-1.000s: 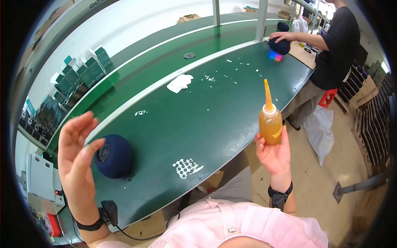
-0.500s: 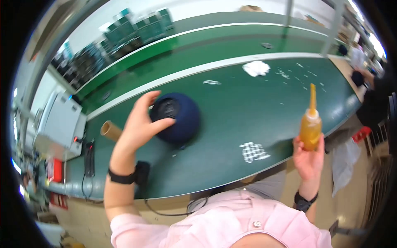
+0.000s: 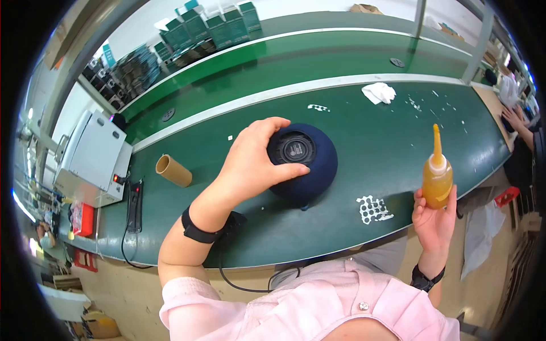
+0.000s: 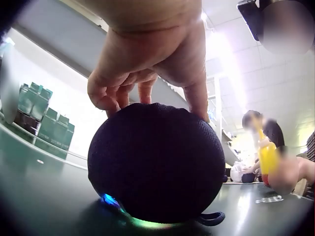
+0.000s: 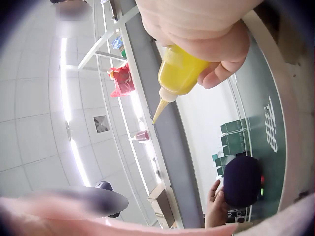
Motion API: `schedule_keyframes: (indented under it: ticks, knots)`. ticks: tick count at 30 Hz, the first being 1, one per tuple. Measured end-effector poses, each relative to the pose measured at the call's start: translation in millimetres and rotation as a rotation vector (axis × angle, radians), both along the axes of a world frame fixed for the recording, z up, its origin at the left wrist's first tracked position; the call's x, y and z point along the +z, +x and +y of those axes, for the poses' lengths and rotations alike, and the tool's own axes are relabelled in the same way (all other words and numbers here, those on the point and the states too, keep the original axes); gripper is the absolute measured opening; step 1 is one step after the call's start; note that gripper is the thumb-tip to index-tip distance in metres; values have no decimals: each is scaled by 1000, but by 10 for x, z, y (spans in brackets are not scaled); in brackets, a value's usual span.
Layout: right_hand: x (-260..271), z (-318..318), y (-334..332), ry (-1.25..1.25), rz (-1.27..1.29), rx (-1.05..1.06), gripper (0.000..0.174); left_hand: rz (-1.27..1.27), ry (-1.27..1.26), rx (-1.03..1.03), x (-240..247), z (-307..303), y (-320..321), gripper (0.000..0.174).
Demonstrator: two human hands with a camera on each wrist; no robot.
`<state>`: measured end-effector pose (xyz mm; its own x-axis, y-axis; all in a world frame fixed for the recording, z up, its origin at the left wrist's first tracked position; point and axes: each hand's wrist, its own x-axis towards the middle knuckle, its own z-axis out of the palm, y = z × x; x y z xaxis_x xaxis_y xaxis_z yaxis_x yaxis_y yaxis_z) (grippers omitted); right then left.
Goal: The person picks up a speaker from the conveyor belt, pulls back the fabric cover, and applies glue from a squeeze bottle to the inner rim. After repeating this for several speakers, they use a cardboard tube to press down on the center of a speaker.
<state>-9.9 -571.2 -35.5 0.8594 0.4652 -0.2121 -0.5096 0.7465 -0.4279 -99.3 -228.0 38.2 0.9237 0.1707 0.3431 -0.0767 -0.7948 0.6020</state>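
Observation:
A round dark-blue fabric speaker (image 3: 321, 165) rests on the green table, its black ringed face turned up toward the left hand. My left hand (image 3: 244, 162) spans that face, thumb on the near side and fingers on the far side. In the left wrist view the fingertips touch the top of the speaker (image 4: 157, 162), coloured light glows at its base, and a small loop sticks out. My right hand (image 3: 435, 224) holds a squeeze bottle of amber liquid (image 3: 437, 184) upright above the table's front edge; the right wrist view shows the bottle (image 5: 179, 71) too.
A cardboard tube (image 3: 175, 171), a grey machine (image 3: 94, 159) and a black power strip (image 3: 135, 207) are at the left. A perforated white sheet (image 3: 373, 210) lies near the front edge, crumpled white paper (image 3: 379, 93) farther back. Green boxes (image 3: 227, 28) line the back; another person's hand (image 3: 515, 119) is at right.
The head view has swung left, bringing the machine and tube into sight. My left hand has moved from beside the speaker onto it. My right hand still holds the bottle.

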Motion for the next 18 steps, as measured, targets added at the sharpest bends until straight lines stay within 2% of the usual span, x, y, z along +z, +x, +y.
schedule_keyframes:
  ticks: [1, 3, 4, 5, 7, 8, 9, 11, 12, 14, 18]
  knots:
    - [-24, -15, 1, -4, 4, -23, 54, 4, -4, -23, 6, -47, 34, 65]
    - [-100, -55, 22, 44, -33, 62, 56, 30, 184, -82, 56, -160, 111, 60]
    - [-93, -58, 16, 65, -1, 54, 56, 29, 168, -104, 108, -231, 149, 49]
    - [-89, -51, 12, 56, -1, 22, 56, 27, 160, -136, 187, -283, 191, 49]
    - [-92, -66, 8, 75, 59, -7, 58, 281, 78, -128, 326, -351, 315, 41]
    - [-109, -99, 16, 103, 73, 0, 58, 270, 84, -126, 332, -376, 393, 35]
    - [-126, -130, 28, 133, 85, 10, 58, 79, 241, -249, 281, -362, 475, 37]
    - [-101, -168, 37, 114, 66, -29, 58, -209, 377, -470, 250, -379, 657, 33]
    - [-89, -176, 38, 103, 52, -40, 58, -216, 375, -497, 239, -372, 720, 33]
    - [-83, -187, 36, 72, 28, -58, 60, 26, 209, -693, 214, -331, 801, 27]
    - [-97, -216, 27, 85, 61, -64, 61, 11, 254, -710, 172, -290, 835, 19]
